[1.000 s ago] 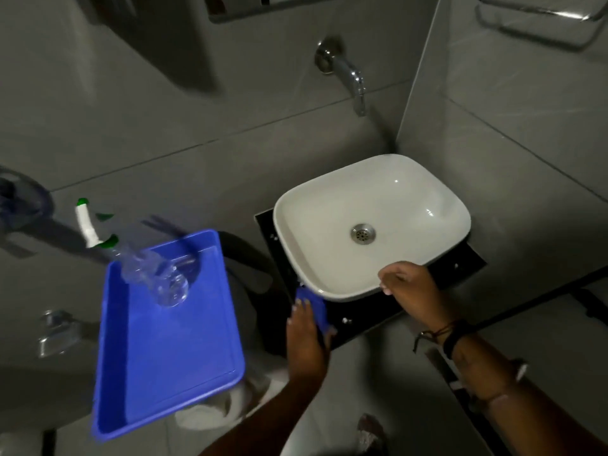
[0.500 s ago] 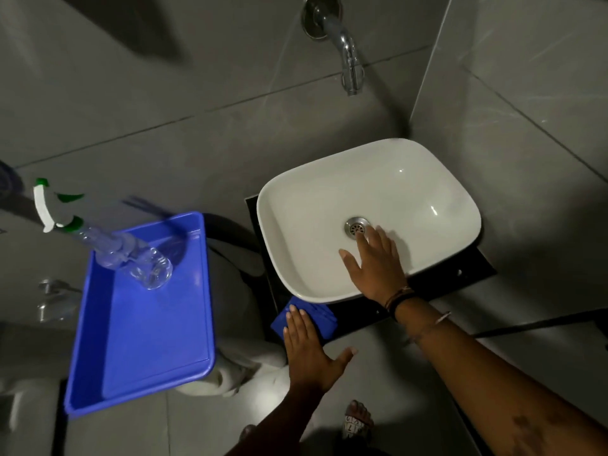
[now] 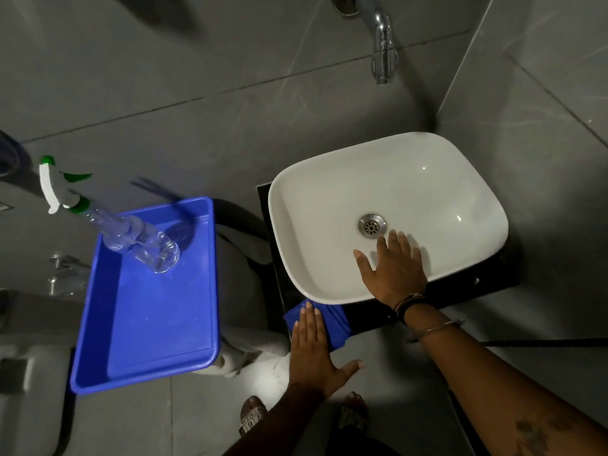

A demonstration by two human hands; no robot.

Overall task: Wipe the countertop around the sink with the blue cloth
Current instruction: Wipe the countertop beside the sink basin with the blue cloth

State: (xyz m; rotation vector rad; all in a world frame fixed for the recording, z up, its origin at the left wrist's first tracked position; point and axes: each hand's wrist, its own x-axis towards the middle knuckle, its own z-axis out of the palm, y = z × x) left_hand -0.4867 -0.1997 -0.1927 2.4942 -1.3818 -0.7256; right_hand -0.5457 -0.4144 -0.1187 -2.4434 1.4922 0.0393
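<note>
— Lying flat on the black desk [image 3: 460,292] just below the front-left corner of the sink [image 3: 329,205], the blue cloth [image 3: 335,324] was pinned under the left hand [image 3: 312,353], wasn't it?

— Yes. That hand was spread wide, palm down, fingers pointing toward the sink and resting on the cloth, not curled round it.

— And the right hand [image 3: 394,271]?

— Open too, holding nothing, laid flat inside the sink near its front wall, just short of the drain [image 3: 371,226].

— So which was nearer the cloth?

— The left, already on it. The uncovered desk ran rightward along the sink's front edge, so I judged the stroke would go that way.

— Anything else?

— Left of the sink, well apart, a spray bottle [image 3: 131,235] leaned in a blue tray [image 3: 148,324].
</note>
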